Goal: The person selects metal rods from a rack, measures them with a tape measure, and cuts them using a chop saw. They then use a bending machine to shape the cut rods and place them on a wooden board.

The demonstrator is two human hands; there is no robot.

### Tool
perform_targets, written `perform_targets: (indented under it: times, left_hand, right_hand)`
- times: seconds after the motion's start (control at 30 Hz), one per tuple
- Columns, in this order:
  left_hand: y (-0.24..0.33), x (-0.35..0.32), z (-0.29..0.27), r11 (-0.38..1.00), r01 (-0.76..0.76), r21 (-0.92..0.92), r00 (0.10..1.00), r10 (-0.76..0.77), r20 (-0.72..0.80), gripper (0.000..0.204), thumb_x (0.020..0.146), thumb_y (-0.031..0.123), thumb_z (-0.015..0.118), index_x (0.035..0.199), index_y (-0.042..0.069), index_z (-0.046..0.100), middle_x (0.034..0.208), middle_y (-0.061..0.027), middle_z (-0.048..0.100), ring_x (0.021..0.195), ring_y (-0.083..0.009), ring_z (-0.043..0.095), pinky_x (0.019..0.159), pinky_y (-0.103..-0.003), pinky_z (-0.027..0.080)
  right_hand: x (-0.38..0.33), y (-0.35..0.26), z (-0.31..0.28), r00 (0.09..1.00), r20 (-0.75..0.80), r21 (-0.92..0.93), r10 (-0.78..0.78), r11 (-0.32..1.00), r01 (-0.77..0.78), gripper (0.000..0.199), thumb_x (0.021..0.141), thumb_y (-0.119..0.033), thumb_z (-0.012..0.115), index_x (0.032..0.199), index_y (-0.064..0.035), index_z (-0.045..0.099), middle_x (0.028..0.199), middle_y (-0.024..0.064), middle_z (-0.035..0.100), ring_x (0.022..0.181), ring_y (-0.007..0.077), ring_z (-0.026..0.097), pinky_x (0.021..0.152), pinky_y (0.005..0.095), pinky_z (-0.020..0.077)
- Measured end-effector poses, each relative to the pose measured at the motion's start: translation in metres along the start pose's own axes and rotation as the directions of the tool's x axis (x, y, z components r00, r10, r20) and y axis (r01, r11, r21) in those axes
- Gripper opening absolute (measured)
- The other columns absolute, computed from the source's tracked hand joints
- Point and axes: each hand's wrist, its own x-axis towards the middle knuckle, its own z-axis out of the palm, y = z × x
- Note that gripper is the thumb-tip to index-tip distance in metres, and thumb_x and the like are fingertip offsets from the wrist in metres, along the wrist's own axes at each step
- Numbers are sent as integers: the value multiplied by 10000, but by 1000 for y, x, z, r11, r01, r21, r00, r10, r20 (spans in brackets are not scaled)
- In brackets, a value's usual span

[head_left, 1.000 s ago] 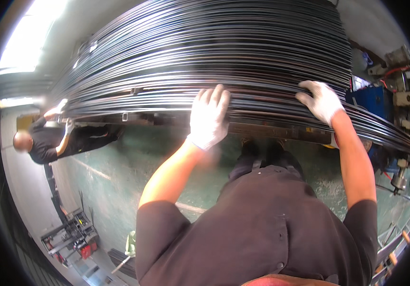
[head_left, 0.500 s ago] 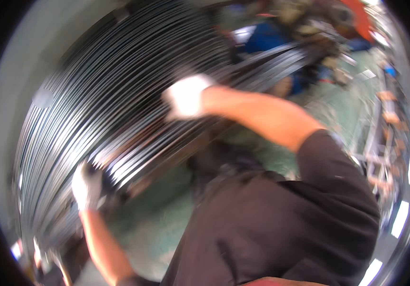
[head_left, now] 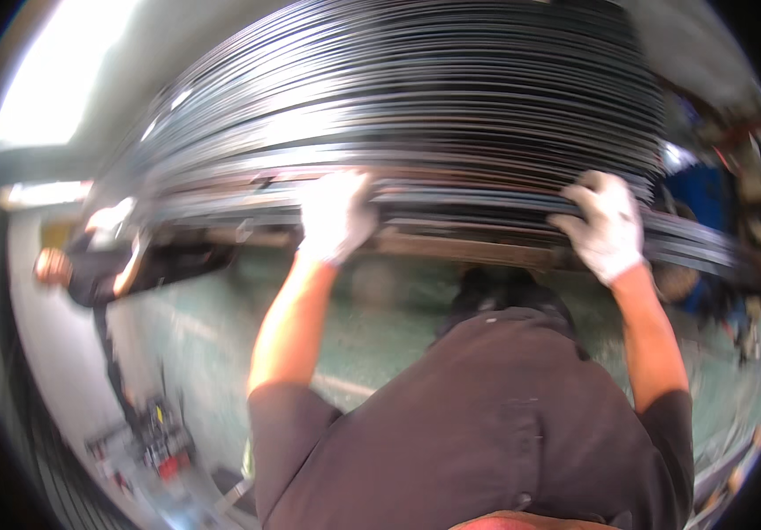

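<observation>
**Left hand [head_left: 336, 216] and right hand [head_left: 608, 225] set wide on long dark bars [head_left: 460, 196]**

Well to the left of both hands, a co-worker [head_left: 89, 278] in dark clothing stands by the far end, hands up near the bars. The white-gloved left hand lies over the nearest bars; blur hides its fingers, so I cannot tell whether it grips. Between the hands the bars run side by side, with the broad stack [head_left: 487, 97] beyond them and a brownish beam [head_left: 464, 252] just below. The white-gloved right hand has bent fingers and thumb set apart over the same bars; how firmly it closes is unclear. To its right, the bar ends jut past a blue object [head_left: 697, 190]. The bars look metallic: probably stiff, heavy together, springy over their length and slick, best held from beneath with hands spread.
</observation>
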Motion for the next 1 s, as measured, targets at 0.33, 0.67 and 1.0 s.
perform_targets:
  times: [0.33, 0.67, 1.0]
  left_hand:
    - [-14, -18, 3, 881, 153, -449, 988, -144, 53, 712, 799, 389, 899, 1434, 147, 688, 1465, -149, 625, 1420, -405, 518, 1218, -538, 436]
    - [6, -43, 15, 996, 70, -63, 997, -66, 51, 791, 632, 318, 984, 1275, 54, 606, 1159, -150, 674, 1135, -366, 629, 1091, -498, 466]
    - [41, -5, -20, 993, 52, -110, 987, -34, 160, 760, 654, 385, 944, 1295, 53, 706, 1066, -180, 747, 994, -406, 712, 870, -499, 579]
  right_hand:
    - [-24, 16, 13, 987, 161, -91, -27, 995, 42, 808, 734, -272, 947, 1441, -41, 632, 1446, 166, 639, 1342, 383, 580, 1168, 512, 441]
    - [-30, -4, 22, 983, 184, -261, 25, 965, 25, 945, 571, -248, 987, 1416, -84, 599, 1229, 120, 670, 1189, 338, 633, 1084, 456, 484]
    - [-15, 0, -12, 959, 282, -220, 5, 974, 59, 220, 762, -139, 765, 967, -63, 744, 833, 174, 743, 830, 397, 759, 748, 499, 628]
